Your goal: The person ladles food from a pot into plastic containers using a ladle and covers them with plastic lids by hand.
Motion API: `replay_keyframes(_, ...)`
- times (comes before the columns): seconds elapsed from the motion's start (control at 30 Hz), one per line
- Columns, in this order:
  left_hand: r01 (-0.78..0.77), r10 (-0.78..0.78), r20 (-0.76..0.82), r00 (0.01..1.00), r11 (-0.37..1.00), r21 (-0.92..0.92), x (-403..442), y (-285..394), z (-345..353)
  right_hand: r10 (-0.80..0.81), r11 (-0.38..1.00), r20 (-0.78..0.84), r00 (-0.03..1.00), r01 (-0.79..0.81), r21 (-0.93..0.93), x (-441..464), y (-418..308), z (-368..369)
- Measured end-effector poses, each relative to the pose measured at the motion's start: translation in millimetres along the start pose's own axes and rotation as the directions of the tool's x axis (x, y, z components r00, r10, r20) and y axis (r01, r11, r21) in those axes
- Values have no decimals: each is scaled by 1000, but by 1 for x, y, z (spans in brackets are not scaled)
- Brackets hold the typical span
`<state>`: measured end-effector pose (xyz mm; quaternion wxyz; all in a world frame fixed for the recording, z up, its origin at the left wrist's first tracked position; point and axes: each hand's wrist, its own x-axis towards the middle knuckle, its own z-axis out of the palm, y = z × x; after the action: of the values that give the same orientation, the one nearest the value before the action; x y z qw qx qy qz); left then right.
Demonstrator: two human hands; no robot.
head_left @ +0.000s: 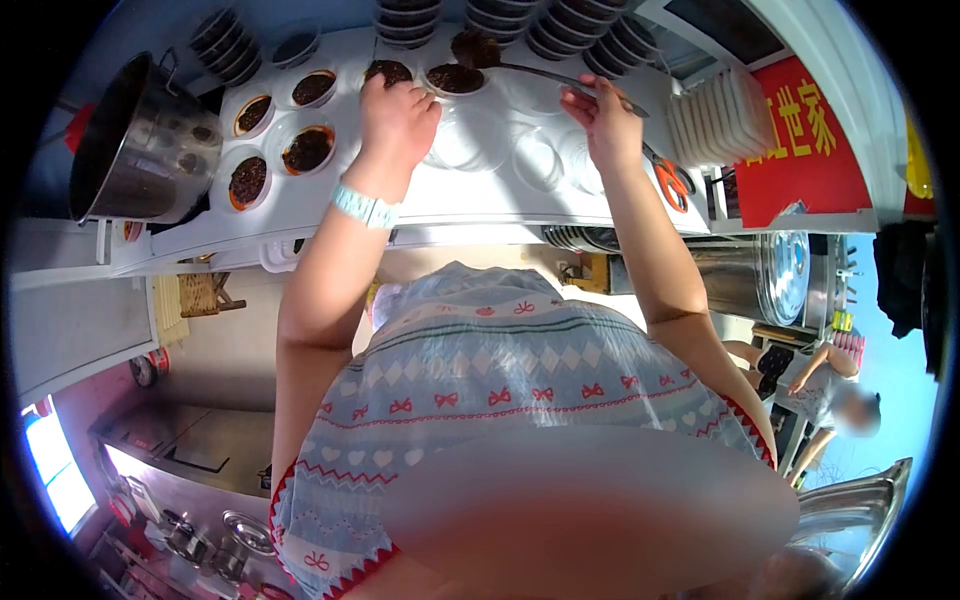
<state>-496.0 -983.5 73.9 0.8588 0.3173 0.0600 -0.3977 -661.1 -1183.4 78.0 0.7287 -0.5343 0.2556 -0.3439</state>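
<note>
My right hand (612, 122) is closed on the handle of a long metal ladle (560, 76), whose dark, food-coated bowl is just above a filled tub at the back. My left hand (400, 108) reaches to a round tub of dark food (388, 72); its fingers are curled at the near rim, and whether they grip it is unclear. Beside it stands another filled tub (456, 78). Several more filled tubs, such as one with reddish oil (307, 149), stand on the white counter (400, 215) to the left. Clear containers (468, 140) lie between my hands.
A large steel pot (150, 140) stands at the left. Stacked dark tubs (408, 20) line the back. Stacked white trays (715, 118) and orange-handled scissors (672, 185) are at the right. Another person (815, 385) is farther right.
</note>
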Motion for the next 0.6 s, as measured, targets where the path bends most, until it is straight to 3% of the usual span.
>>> replay_keyframes(0.1, -96, 97, 88, 991, 995, -15, -46, 7, -24, -32, 999, 24, 999, 32, -18, -28, -17, -20)
replay_keyframes(0.13, -161, 165, 162, 973, 986, -35, -59, 6, -32, -88, 989, 41, 995, 92, -116, -45, -19, -22)
replay_keyframes(0.27, -222, 213, 160, 964, 974, 39, -100, -12, -58, -267, 839, 200, 943, 329, -434, -117, 7, -39)
replay_keyframes(0.33, 0, -4, 67, 998, 998, 55, -101, -39, -82, -304, 736, 342, 889, 447, -509, -132, 23, -51)
replay_keyframes(0.37, 3, -7, 60, 998, 998, 57, -99, -50, -89, -357, 666, 418, 835, 542, -512, -135, 28, -51)
replay_keyframes(0.43, 160, -158, -41, 987, 985, 63, -89, -71, -100, -501, 385, 638, 585, 811, -441, -130, 42, -56)
replay_keyframes(0.5, 187, -187, -1, 982, 981, 42, -80, -79, -104, -254, 379, 640, 725, 684, -624, -143, 44, -55)
replay_keyframes(0.6, 114, -112, -21, 993, 984, 140, -73, -85, -97, -284, 353, 688, 668, 740, -573, -144, 50, -56)
